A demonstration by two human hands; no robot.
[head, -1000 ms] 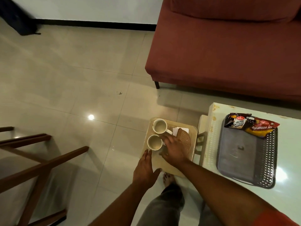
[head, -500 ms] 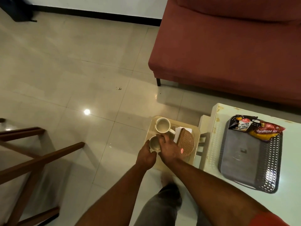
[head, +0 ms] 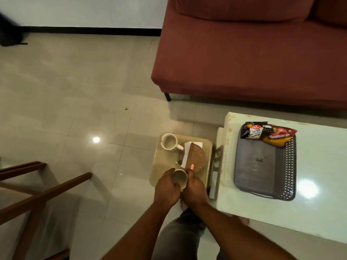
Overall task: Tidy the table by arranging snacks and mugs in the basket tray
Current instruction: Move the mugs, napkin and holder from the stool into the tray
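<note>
Across the upper right of the frame, a red sofa (head: 253, 53) sits behind the pale table (head: 319, 194) at right, with bare tiled floor (head: 75, 91) open through the whole left and centre. Your two arms come up from the bottom edge and meet at lower centre. At lower left, wooden chair rails (head: 43, 192) slant well clear of your arms.

On the table, the dark basket tray (head: 262, 166) lies with its lattice wall toward the right; two snack packets, salted peanuts (head: 254, 132) and a red-and-yellow pack (head: 279, 136), lean over its far rim, and the rest of its floor is bare. Left of the table, lower down, a small beige tray (head: 165, 162) holds a mug (head: 169, 142) at its far left corner, mouth up, handle pointing right. Beside it a round woven coaster (head: 196, 158) stands tilted against white paper napkins (head: 187, 149).

At the beige tray's near edge, your left hand (head: 166, 190) and right hand (head: 194, 190) cup a second mug (head: 179, 177) between them, fingers curled closed around its sides, its open mouth showing above your knuckles. That mug is just below the coaster; whether its base touches the tray you cannot tell from this angle.
</note>
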